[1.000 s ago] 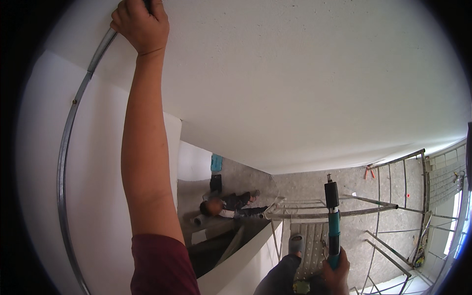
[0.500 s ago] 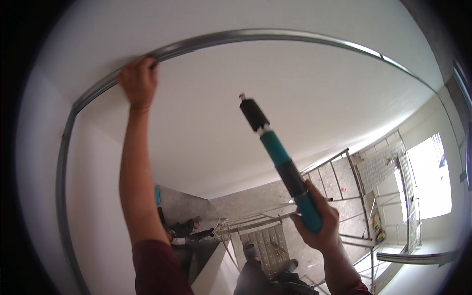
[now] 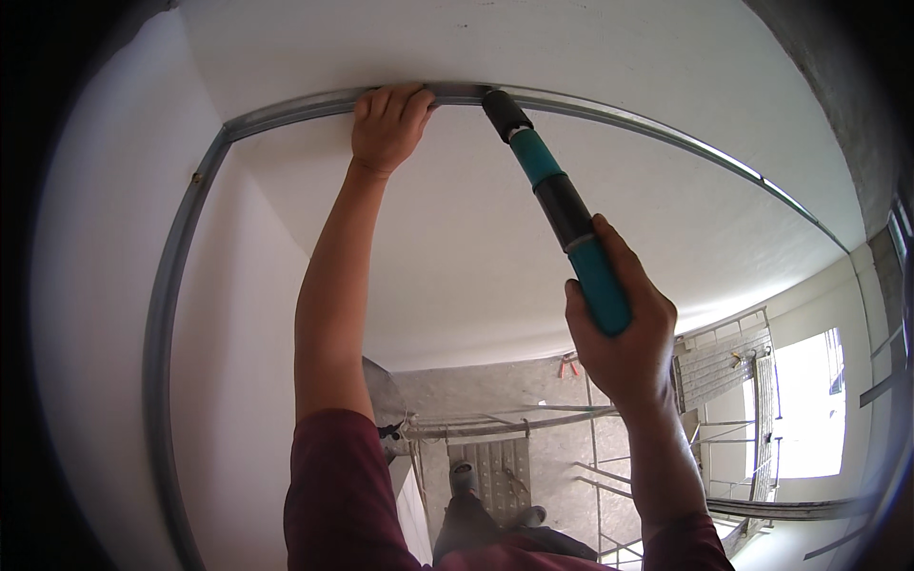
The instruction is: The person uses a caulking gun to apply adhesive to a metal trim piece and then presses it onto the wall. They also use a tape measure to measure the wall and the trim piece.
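A grey metal channel (image 3: 647, 127) runs along the wall and bends round the corner at the left. My left hand (image 3: 387, 133) reaches up with its fingers curled over this channel, closed on it. Just right of those fingers, the black tip of a tube-shaped teal and black nail gun (image 3: 562, 205) meets the channel; its very end is hidden there. My right hand (image 3: 626, 328) is wrapped around the nail gun's teal lower end, which slants up to the left.
Far below are a perforated metal platform (image 3: 490, 485) under my feet and scaffold rails (image 3: 514, 421). Another scaffold deck (image 3: 725, 366) stands near a bright window (image 3: 809, 404) at the right. Red-handled pliers (image 3: 568, 366) lie on the concrete floor.
The nail gun has gone up from open air until its tip meets the channel. My left hand now grips the channel farther from the corner. The whole view has shifted.
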Demonstrator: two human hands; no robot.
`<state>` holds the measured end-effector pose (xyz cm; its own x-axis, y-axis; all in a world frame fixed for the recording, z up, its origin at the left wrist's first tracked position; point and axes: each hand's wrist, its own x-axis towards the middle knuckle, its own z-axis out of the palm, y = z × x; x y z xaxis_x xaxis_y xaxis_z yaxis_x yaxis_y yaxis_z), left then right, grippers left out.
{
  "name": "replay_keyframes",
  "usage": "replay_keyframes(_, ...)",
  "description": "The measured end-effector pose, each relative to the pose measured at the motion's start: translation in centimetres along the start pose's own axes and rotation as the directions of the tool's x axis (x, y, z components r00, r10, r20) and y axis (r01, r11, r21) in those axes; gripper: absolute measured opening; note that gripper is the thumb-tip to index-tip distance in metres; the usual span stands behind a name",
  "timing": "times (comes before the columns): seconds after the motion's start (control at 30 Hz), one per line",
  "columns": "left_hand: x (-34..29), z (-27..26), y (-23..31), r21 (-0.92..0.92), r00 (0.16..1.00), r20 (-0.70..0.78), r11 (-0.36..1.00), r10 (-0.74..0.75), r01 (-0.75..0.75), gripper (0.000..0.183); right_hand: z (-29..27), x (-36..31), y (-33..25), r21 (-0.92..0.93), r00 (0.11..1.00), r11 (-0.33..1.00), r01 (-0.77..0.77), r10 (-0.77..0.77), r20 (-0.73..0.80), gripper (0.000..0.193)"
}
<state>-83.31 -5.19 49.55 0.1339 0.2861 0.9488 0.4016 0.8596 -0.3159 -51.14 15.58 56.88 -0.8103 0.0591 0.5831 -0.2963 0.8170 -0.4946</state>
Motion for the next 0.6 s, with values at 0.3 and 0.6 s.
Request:
replay_keyframes(0.3,2.6,-7.0,3.8,0.051,0.925,0.194,0.945,-0.326,0.322,0.042,2.6,1.3,-1.7,-0.153,0.994,0.982,0.109,-0.112,-0.012,0.055)
replay_keyframes(0.6,19.7,-48.1,28.2,-0.822,0.634,0.452,-0.569,-0.628,0.023,0.026,3.7,5.5,1.5,-0.582,0.907,0.736,0.346,-0.422,0.006,0.044)
